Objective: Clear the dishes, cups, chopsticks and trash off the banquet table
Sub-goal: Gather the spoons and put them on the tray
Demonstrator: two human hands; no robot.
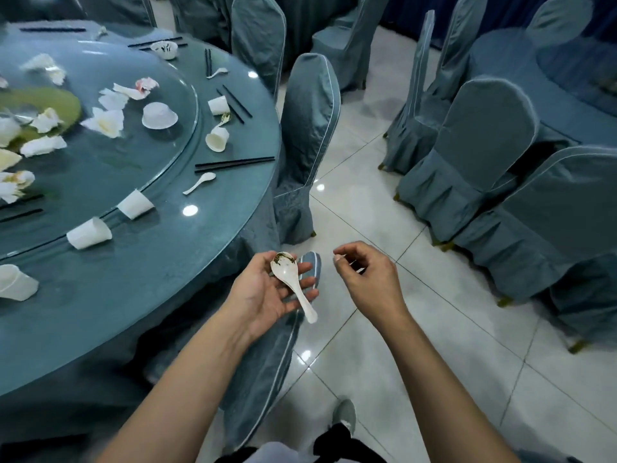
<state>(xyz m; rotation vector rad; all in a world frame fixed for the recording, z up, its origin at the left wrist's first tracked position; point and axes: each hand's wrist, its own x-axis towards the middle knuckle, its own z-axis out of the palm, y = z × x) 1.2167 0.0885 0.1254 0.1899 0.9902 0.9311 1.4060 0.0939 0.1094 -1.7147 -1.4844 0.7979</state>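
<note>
My left hand (pixel 263 292) is palm up beside the round banquet table (pixel 127 315), and a dirty white spoon (pixel 293 282) lies across its straight fingers. My right hand (pixel 367 279) hovers just to the right, fingers loosely curled and holding nothing. On the table lie several tipped white cups, such as one (pixel 89 233) near the edge, another spoon (pixel 200 182), black chopsticks (pixel 233 163), an upturned bowl (pixel 159 115) and crumpled napkins (pixel 105 123).
A covered chair (pixel 263 362) stands right below my hands, another (pixel 307 145) at the table's right side. More covered chairs (pixel 474 155) and a second table (pixel 567 78) fill the right. Glossy tiled floor (pixel 400 362) runs between them.
</note>
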